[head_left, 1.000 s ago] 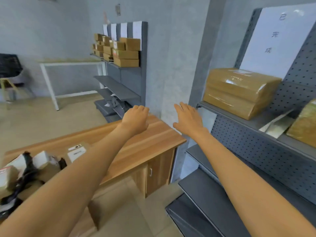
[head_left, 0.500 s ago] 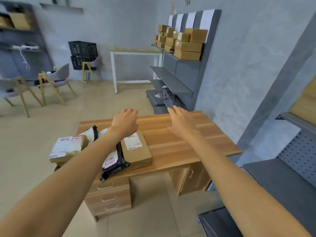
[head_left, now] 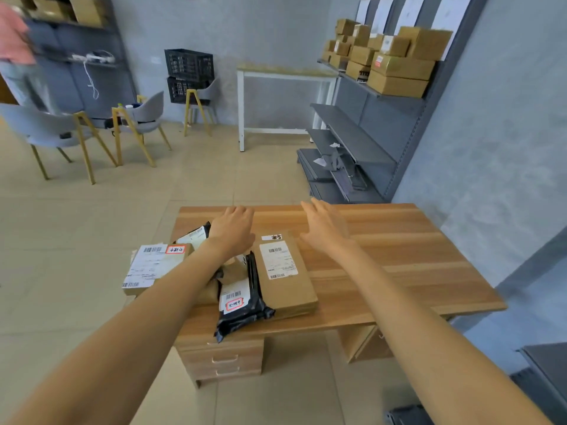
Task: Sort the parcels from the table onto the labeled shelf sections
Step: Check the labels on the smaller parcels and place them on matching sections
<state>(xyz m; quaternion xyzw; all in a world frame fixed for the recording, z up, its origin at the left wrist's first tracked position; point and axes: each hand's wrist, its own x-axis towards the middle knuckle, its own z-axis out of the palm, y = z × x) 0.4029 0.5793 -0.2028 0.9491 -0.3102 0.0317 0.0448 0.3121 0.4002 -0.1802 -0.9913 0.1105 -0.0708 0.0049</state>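
Both my arms reach out over the wooden surface [head_left: 383, 240]. My left hand [head_left: 232, 230] hangs palm down above the heap of parcels, fingers loosely bent, grip slack and holding nothing; whether it touches the parcel under it I cannot tell. My right hand [head_left: 325, 226] is spread flat above bare wood just right of the heap, fingers straight, grip wide and holding nothing.

The parcels sit on the left half of the surface. A flat brown box [head_left: 287, 279] with a white shipping label lies nearest my right hand. Against its left edge lies a black poly bag [head_left: 242, 305], with a barcode label and a red-bordered sticker, its lower end hanging past the front edge. At the far left a carton [head_left: 150, 266] with a large white label and a red-bordered sticker juts over the surface's left edge. Another black bag [head_left: 196, 236] shows partly under my left wrist.

Drawers [head_left: 225, 360] sit beneath the left end of the surface.

Beyond, against the right wall, a grey shelf unit [head_left: 368, 142] carries stacked brown boxes [head_left: 395, 61] on its top level, white paper signs above them. Grey chairs [head_left: 144, 115], black crates [head_left: 188, 64] and a white-framed table [head_left: 285, 72] stand by the back wall.
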